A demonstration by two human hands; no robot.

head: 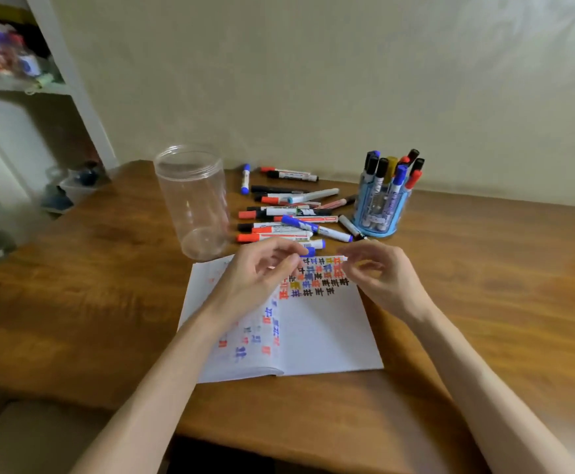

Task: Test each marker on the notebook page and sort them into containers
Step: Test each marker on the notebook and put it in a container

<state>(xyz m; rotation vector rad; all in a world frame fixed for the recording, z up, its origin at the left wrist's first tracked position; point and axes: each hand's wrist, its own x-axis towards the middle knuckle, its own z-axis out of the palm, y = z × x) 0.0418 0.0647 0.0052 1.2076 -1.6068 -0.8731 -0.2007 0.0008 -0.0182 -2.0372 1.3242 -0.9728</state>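
Note:
An open notebook lies on the table, its top rows filled with orange, blue and black test marks. My left hand hovers over the top of the page and pinches a small blue marker end at its fingertips; the rest of that marker is hidden. My right hand is over the page's top right corner with fingers curled, and I cannot tell if it holds anything. A pile of loose markers lies behind the notebook. An empty clear jar stands at the left, and a blue holder full of markers at the right.
The wooden table meets a wall at the back. A white shelf unit with clutter stands at the far left, beyond the table's left edge. The table's front edge is close to me.

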